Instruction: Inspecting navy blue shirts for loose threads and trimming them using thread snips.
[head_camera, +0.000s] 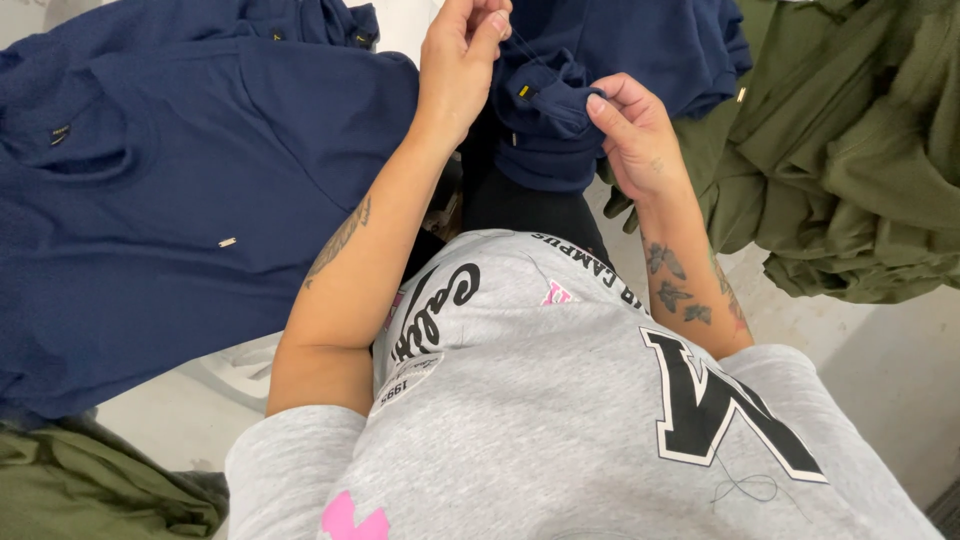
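My right hand grips a bunched fold of a navy blue garment held in front of my chest, thumb pressed on the cloth. A small yellow tag shows on that fold. My left hand is raised just left of it, thumb and forefinger pinched on a thin dark thread that runs down to the fold. The rest of the garment hangs down between my forearms and is partly hidden by them.
A pile of navy blue garments lies spread at the left. Olive green garments are heaped at the right, and more olive cloth sits at the bottom left. A pale work surface shows between them.
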